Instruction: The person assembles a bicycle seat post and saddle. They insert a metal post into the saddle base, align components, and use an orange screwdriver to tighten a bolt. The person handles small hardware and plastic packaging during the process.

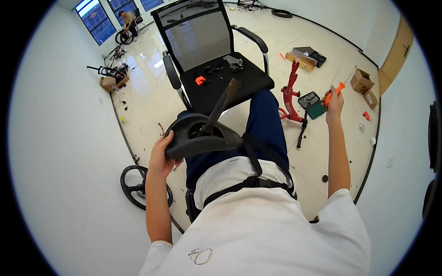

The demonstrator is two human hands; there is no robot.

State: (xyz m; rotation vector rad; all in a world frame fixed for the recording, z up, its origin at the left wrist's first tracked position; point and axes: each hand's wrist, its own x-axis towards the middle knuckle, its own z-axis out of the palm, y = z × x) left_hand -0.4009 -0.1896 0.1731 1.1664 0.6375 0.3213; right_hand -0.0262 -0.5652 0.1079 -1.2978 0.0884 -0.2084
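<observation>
A black bicycle saddle (202, 145) is tilted above my lap, its dark seat post (223, 105) slanting up toward the chair. The fingers of my left hand (161, 155) are closed round the saddle's left, wide end. Out to the right, my right hand (335, 105) grips a screwdriver (340, 87) by its orange handle, well apart from the saddle. On the black mesh office chair (239, 88) before me lie an orange-red object (200, 81), small dark parts and a crumpled clear bag (234, 63).
A red bike frame (291, 99) stands right of my knees, beside an opened green case (316, 109). Cardboard boxes (362, 81) sit farther right. A black wheel (133, 187) leans at my left. Far back left, another person (129, 23) handles a wheel.
</observation>
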